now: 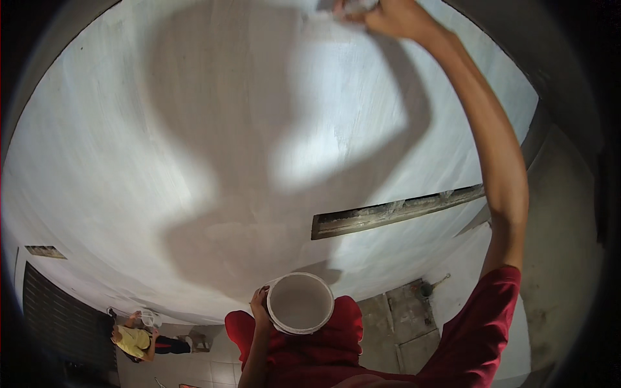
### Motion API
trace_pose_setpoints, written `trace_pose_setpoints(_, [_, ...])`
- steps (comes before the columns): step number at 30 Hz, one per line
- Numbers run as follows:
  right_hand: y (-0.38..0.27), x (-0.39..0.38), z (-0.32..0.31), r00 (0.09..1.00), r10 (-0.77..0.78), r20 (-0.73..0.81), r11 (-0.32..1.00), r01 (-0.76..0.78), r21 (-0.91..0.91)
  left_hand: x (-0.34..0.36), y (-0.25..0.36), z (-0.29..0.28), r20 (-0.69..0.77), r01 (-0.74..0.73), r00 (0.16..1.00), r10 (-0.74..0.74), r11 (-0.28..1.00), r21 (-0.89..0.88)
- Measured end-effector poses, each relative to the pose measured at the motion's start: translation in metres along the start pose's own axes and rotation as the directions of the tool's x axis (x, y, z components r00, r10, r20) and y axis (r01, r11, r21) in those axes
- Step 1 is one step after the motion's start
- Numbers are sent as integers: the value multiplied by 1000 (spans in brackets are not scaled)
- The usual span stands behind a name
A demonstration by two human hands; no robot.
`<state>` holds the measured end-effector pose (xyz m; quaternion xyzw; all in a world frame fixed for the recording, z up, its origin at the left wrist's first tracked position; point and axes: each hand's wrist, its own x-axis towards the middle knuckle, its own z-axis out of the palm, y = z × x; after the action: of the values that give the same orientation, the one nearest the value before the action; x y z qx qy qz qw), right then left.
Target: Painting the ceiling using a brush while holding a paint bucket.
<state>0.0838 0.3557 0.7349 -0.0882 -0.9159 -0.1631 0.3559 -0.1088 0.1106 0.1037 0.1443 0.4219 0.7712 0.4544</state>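
Observation:
My left hand (260, 305) grips the side of a round white bucket (272, 304) at its rim. The bucket rests at my lap, its mouth facing up, with pale contents or a pale bottom inside. High up at the picture's top edge, my right hand (394, 18) is closed around a paintbrush (359, 6), partly cut off by the frame. The brush is against or very close to the large whitish wall (336, 84), which shows streaky pale strokes. Whether the bristles touch the wall, I cannot tell.
A long narrow recess (394, 213) cuts into the wall at right. At lower left, another person (137, 343) in a yellow shirt holds a white container (151, 318) beside a dark slatted door (58, 317). Below right lies a tiled floor (411, 317). My shadow covers much of the wall.

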Motion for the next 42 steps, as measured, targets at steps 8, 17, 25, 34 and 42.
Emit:
trace_pose_setpoints(8, [1,-24,7,922,-306,-238,891,189,-413,4,-7,-3,9,19,1000,-19,1000,19])
trace_pose_setpoints(17, [-75,-173,127,959,70,275,998,-67,-19,3,-6,5,35,44,998,-43,999,-24])
trace_pose_setpoints(25, [-32,-61,11,946,-129,-297,952,34,-304,5,-5,-2,31,25,999,-24,1000,-18])
trace_pose_setpoints(34, [0,-35,35,901,-270,-341,839,46,-542,4,-4,0,-13,30,999,-30,999,16])
trace_pose_setpoints(42, [-48,-159,110,976,-109,191,953,157,-259,1,-1,-2,5,1,1000,-1,1000,8])
